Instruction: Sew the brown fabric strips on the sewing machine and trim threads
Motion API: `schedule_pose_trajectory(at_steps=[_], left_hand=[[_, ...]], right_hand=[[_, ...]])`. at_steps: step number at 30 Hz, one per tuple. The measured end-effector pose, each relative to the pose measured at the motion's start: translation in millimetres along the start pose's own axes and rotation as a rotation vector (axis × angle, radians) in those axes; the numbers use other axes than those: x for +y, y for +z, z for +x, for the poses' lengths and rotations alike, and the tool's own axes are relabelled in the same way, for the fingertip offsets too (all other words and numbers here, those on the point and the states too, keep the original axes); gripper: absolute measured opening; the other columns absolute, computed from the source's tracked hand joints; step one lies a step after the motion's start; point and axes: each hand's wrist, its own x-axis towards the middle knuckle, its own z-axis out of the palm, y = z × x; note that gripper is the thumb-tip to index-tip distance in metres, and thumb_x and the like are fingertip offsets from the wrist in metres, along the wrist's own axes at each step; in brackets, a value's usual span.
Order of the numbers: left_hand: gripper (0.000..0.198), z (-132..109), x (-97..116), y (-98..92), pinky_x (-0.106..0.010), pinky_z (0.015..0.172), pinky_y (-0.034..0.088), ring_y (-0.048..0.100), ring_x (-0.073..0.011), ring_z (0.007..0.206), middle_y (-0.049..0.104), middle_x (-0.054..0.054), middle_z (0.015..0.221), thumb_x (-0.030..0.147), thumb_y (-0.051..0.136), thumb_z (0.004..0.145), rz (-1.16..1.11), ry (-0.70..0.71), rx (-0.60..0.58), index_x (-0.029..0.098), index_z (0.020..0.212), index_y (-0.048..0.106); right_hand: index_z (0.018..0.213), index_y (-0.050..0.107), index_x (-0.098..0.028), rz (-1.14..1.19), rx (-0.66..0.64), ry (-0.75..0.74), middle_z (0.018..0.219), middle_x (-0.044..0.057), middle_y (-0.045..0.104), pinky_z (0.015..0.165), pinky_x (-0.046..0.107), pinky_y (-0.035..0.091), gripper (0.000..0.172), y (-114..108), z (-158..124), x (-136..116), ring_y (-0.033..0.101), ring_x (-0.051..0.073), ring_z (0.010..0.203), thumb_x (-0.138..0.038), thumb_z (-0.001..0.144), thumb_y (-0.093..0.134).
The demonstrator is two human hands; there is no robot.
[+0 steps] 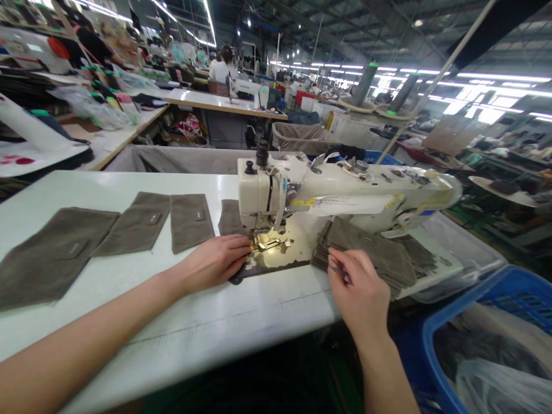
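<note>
My left hand (219, 259) lies over the front left of the sewing machine's metal plate (297, 253), fingers stretched out and close together, tips beside the presser foot. Whether a thread or scrap sits beneath those tips is hidden. A grey-brown fabric piece (230, 215) lies just behind that hand, partly covered by the machine head (254, 192). My right hand (360, 284) is closed around a small dark metal tool (344, 275), mostly hidden by the fingers. It is at the front edge of a stack of grey-brown fabric pieces (371, 247) right of the needle.
More fabric pieces with small tabs (190, 221) lie spread on the left of the white table (207, 339). A blue basket (435, 328) holding clear plastic stands at the lower right. Behind are another sewing table (215, 102) and a seated person (222, 69).
</note>
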Motion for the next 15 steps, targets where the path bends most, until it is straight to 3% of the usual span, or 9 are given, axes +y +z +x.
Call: schedule_pose_trajectory(at_steps=[2, 5, 10, 15], left_hand=[[0.031, 2.1, -4.2, -0.1, -0.039, 0.095, 0.058, 0.067, -0.0244, 0.110, 0.071, -0.012, 0.120, 0.021, 0.044, 0.099, 0.002, -0.004, -0.002, 0.015, 0.115, 0.069], [0.032, 4.5, -8.7, -0.1, -0.039, 0.097, 0.057, 0.066, -0.0243, 0.111, 0.070, -0.013, 0.120, 0.021, 0.042, 0.099, 0.004, -0.001, 0.001, 0.014, 0.115, 0.069], [0.032, 5.0, -10.8, 2.0, -0.039, 0.096, 0.057, 0.066, -0.0244, 0.110, 0.070, -0.012, 0.119, 0.022, 0.042, 0.099, 0.007, -0.019, 0.008, 0.015, 0.116, 0.069], [0.033, 3.4, -8.5, 2.6, -0.041, 0.097, 0.057, 0.065, -0.0247, 0.112, 0.069, -0.013, 0.122, 0.021, 0.042, 0.099, 0.008, -0.046, -0.003, 0.013, 0.119, 0.067]], right_hand=[[0.108, 0.072, -0.021, -0.067, 0.043, 0.047, 0.104, 0.004, 0.070, 0.062, 0.023, 0.046, 0.021, -6.9, 3.1, 6.5, 0.066, 0.012, 0.073, -0.026, 0.096, 0.056], [0.112, 0.071, -0.022, -0.173, 0.002, 0.106, 0.119, 0.004, 0.069, 0.061, 0.026, 0.047, 0.024, -14.2, 6.9, 16.9, 0.069, 0.016, 0.084, -0.033, 0.094, 0.060], [0.105, 0.073, -0.024, -0.218, -0.143, 0.116, 0.111, 0.000, 0.072, 0.059, 0.028, 0.046, 0.023, -14.5, 7.4, 33.8, 0.069, 0.017, 0.081, -0.037, 0.095, 0.058], [0.098, 0.075, -0.024, -0.149, -0.122, 0.133, 0.103, 0.000, 0.072, 0.061, 0.027, 0.046, 0.024, -13.2, 9.9, 42.0, 0.068, 0.016, 0.081, -0.038, 0.097, 0.055]])
